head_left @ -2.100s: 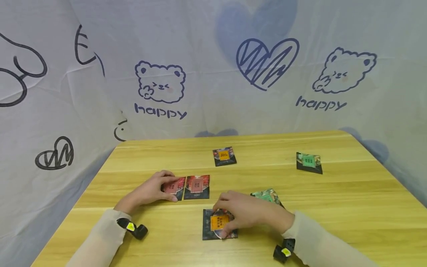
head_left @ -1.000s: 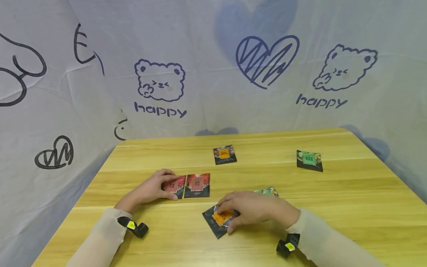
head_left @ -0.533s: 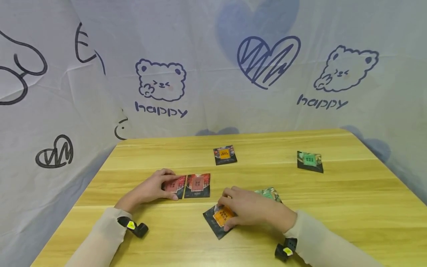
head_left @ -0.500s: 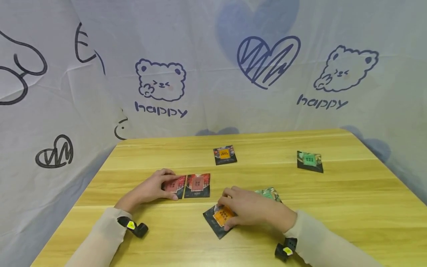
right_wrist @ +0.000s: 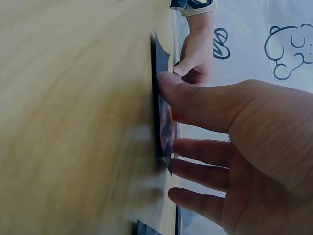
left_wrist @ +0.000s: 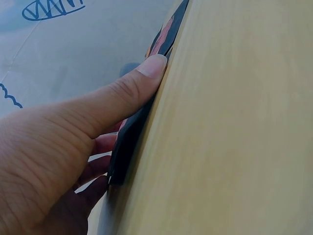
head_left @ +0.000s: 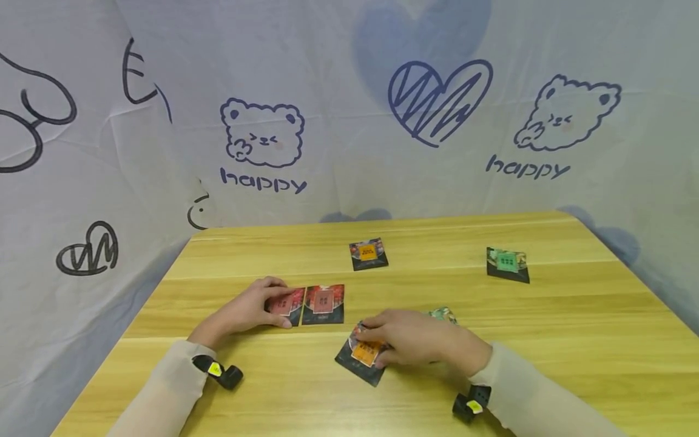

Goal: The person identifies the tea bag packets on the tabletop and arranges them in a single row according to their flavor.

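Observation:
My left hand (head_left: 253, 309) holds a small flat square packet with a red label (head_left: 295, 306) on the table; its left part is hidden under my fingers. The left wrist view shows the thumb on this packet's dark face (left_wrist: 129, 142) and the fingers at its far edge. Just right of it lies a matching red-labelled packet (head_left: 324, 303), a narrow gap between them. Nearer me, my right hand (head_left: 420, 340) grips an orange-labelled packet (head_left: 355, 359) between thumb and fingers; it sits at a slant. In the right wrist view this packet (right_wrist: 160, 63) appears edge-on.
Behind my right hand a green-labelled packet (head_left: 443, 314) is mostly hidden. Farther back lie another orange-labelled packet (head_left: 368, 254) and, to the right, another green-labelled one (head_left: 508, 264). The wooden table (head_left: 590, 364) ends at a drawn-on white cloth (head_left: 338, 145).
My right hand has turned the near orange-labelled packet from square-on to slanted and shifted it slightly away from me. The left hand and its red-labelled packet stay put.

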A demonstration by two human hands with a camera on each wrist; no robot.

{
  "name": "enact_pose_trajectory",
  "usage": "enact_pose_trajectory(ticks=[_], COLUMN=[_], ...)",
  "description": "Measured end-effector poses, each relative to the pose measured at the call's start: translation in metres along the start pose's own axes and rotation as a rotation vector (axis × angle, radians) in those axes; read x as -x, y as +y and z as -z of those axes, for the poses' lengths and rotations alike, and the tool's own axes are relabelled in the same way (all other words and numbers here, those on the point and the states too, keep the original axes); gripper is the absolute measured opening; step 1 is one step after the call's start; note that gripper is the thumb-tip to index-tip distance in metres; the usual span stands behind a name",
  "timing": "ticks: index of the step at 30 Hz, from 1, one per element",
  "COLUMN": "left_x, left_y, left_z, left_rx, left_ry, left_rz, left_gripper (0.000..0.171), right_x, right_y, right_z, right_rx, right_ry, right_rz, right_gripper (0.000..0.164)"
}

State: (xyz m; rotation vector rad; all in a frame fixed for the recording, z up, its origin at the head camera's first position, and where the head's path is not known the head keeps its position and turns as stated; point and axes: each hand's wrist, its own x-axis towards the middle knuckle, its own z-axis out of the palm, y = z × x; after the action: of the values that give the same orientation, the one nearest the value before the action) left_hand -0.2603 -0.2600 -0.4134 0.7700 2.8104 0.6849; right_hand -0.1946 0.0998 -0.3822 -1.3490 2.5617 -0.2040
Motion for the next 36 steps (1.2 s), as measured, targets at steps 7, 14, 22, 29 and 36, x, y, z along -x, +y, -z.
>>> enact_pose_trajectory(ticks=[7, 14, 22, 29, 36], left_x=[-0.001, -0.001, 0.000, 0.000, 0.000], left_y=[0.000, -0.003, -0.003, -0.001, 0.000], left_z=[0.000, -0.005, -0.008, -0.007, -0.006], left_rx=[0.007, -0.002, 0.016, 0.003, 0.005], left_ry=[-0.001, 0.006, 0.016, 0.015, 0.017], left_rz=[0.000, 0.004, -0.011, -0.011, -0.009], left_gripper=[0.082, 0.083, 0.083, 0.082, 0.082], right_x=[0.000, -0.004, -0.009, -0.009, -0.006], right_y=[-0.001, -0.002, -0.004, -0.004, -0.002], right_z=[0.002, -0.007, -0.017, -0.017, -0.014], right_rx=[-0.014, 0.011, 0.062, 0.071, 0.071], right_ry=[-0.006, 0.075, 0.094, 0.101, 0.107], right_rz=[0.003, -0.012, -0.042, -0.054, -0.062], right_gripper=[0.050, 0.054, 0.071, 0.070, 0.066])
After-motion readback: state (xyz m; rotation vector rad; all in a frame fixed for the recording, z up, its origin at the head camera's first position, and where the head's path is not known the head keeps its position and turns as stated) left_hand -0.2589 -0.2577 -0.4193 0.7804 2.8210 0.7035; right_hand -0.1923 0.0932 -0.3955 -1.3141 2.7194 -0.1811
